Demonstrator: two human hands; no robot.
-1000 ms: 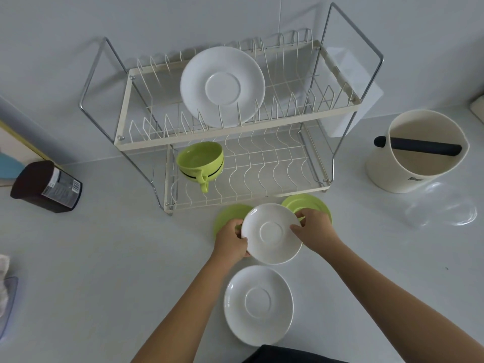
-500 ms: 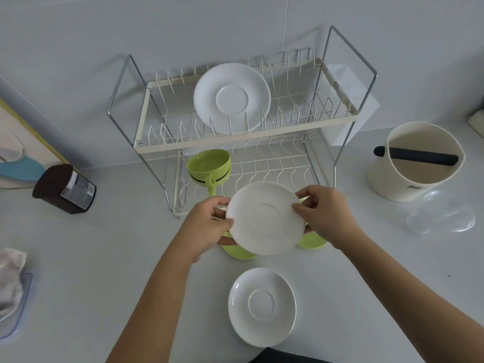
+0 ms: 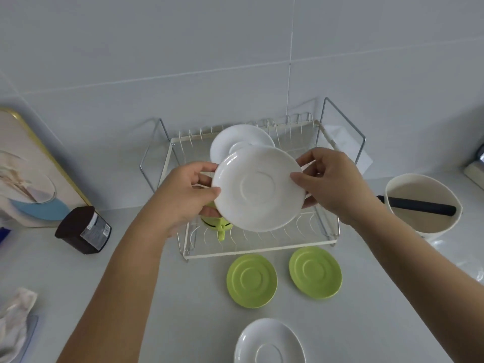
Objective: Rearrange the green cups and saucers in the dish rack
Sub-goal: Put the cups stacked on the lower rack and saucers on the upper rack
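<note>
I hold a white saucer (image 3: 258,188) in the air in front of the two-tier wire dish rack (image 3: 262,251). My left hand (image 3: 186,195) pinches its left rim and my right hand (image 3: 331,182) pinches its right rim. Behind it another white saucer (image 3: 237,140) stands upright in the rack's upper tier. A green cup (image 3: 218,224) sits on the lower tier, mostly hidden by the held saucer and my left hand. Two green saucers (image 3: 251,280) (image 3: 315,272) lie flat on the counter in front of the rack. A third white saucer (image 3: 269,343) lies nearer to me.
A cream tub with a black bar (image 3: 423,205) stands to the right of the rack. A dark jar (image 3: 83,230) and a framed picture (image 3: 28,176) are at the left. A cloth (image 3: 14,320) lies at the lower left. A tiled wall rises behind.
Both hands lifted the white saucer from the counter up to the rack's upper tier. The two green saucers it covered now show. The camera tilted upward.
</note>
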